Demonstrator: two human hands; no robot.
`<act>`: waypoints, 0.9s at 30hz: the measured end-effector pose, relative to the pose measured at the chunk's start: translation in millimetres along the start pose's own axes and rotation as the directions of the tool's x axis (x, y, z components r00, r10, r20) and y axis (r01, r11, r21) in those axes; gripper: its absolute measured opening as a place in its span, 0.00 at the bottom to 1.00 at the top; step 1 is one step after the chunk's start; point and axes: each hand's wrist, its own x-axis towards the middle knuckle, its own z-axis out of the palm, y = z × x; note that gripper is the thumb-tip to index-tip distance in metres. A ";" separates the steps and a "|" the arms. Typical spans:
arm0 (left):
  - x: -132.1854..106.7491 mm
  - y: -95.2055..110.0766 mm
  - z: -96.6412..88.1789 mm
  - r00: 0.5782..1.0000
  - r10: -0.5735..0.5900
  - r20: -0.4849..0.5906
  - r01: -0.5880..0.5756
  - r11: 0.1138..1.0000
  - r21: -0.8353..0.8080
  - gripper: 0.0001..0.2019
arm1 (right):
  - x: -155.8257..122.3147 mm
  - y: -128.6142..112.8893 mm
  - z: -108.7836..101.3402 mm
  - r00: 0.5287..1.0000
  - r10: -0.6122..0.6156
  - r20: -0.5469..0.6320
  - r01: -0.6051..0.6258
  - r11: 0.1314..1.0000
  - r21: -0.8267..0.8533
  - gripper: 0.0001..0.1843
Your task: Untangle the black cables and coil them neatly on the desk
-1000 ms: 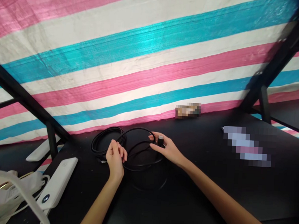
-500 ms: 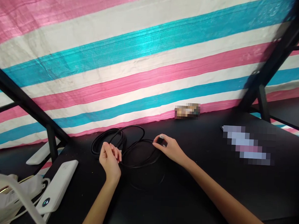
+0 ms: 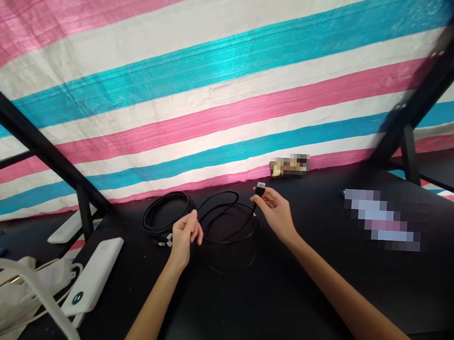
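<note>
A long black cable lies in loose loops on the black table. My right hand pinches the cable's black plug end and holds it raised a little above the table. My left hand is closed around a strand of the cable near the middle of the loops. A second coil of black cable rests just left of my left hand, with small silver connectors beside it.
A white power bank lies at the table's left edge, with white cords and a bag beside it. A striped pink, white and blue tarp hangs behind. Black frame bars stand left and right. Blurred items lie at the back and right.
My right hand has lifted the plug off the table and moved it right and up. My left hand has shifted slightly right, still gripping the cable. The loops have spread a little.
</note>
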 end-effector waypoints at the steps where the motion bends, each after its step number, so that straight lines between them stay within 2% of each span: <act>1: -0.2 -0.6 0.6 0.999 -0.026 0.033 0.025 0.999 0.028 0.25 | 0.3 0.9 -0.3 1.000 0.003 -0.010 -0.003 1.000 -0.005 0.19; 4: -0.7 0.1 2.6 0.994 -0.082 0.071 0.076 0.994 0.084 0.21 | 1.2 4.2 -1.5 0.999 -0.004 -0.035 0.002 0.999 -0.053 0.20; 7: -0.3 1.4 3.7 0.997 -0.054 0.063 0.046 0.992 0.120 0.16 | 1.2 6.5 -2.8 0.997 -0.033 -0.067 0.024 0.992 -0.124 0.20; 13: 0.8 -2.6 3.9 0.999 -0.010 0.036 0.005 0.991 0.131 0.15 | -0.3 8.3 -2.6 0.996 -0.082 -0.040 0.076 0.987 -0.145 0.19; 20: -1.6 -4.6 8.3 0.997 0.009 -0.077 -0.012 0.999 -0.036 0.14 | -2.2 7.1 0.9 0.999 0.026 0.019 -0.026 0.999 -0.020 0.22; 24: 0.6 -3.7 5.9 0.981 -0.001 -0.195 -0.027 0.990 -0.141 0.16 | -1.2 9.3 1.0 1.000 0.020 0.007 -0.019 0.999 -0.045 0.23; 27: 2.3 -2.0 2.8 0.981 -0.022 -0.194 -0.007 0.990 -0.144 0.16 | -0.8 10.3 1.4 0.999 0.031 0.028 -0.028 0.995 -0.097 0.22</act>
